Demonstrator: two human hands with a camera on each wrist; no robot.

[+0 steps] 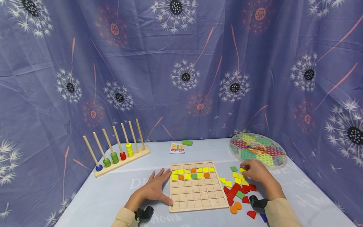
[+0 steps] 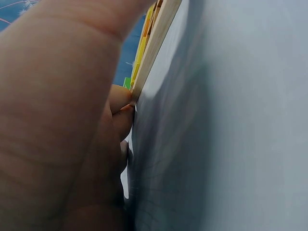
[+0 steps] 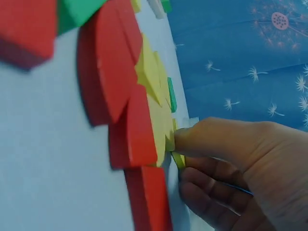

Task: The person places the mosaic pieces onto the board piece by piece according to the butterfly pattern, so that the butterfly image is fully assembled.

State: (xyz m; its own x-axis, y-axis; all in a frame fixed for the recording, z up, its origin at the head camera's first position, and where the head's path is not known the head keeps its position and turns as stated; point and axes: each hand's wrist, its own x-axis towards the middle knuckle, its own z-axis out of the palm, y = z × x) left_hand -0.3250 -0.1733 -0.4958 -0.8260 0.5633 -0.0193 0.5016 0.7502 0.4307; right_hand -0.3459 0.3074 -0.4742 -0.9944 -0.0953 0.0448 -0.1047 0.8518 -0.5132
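Note:
The wooden grid board (image 1: 198,201) lies flat, its top two rows holding yellow pieces, orange discs (image 1: 207,175) and a green square (image 1: 194,176). Against its left edge rests my left hand (image 1: 155,188), fingers spread, thumb at the lower left corner; the board's edge (image 2: 154,45) shows beside the fingers in the left wrist view. My right hand (image 1: 256,171) is at the far side of the loose pieces, right of the board. Its thumb and fingers pinch a yellow piece (image 3: 178,160) beside other yellow pieces (image 3: 159,115); the curled fingers partly hide it.
Loose red pieces (image 1: 233,191), orange discs (image 1: 238,206) and a blue piece (image 1: 263,217) lie near my right wrist. A peg stand with beads (image 1: 124,161) stands back left, a pattern card (image 1: 177,148) and green block (image 1: 187,142) at the back, a round game board (image 1: 258,149) back right.

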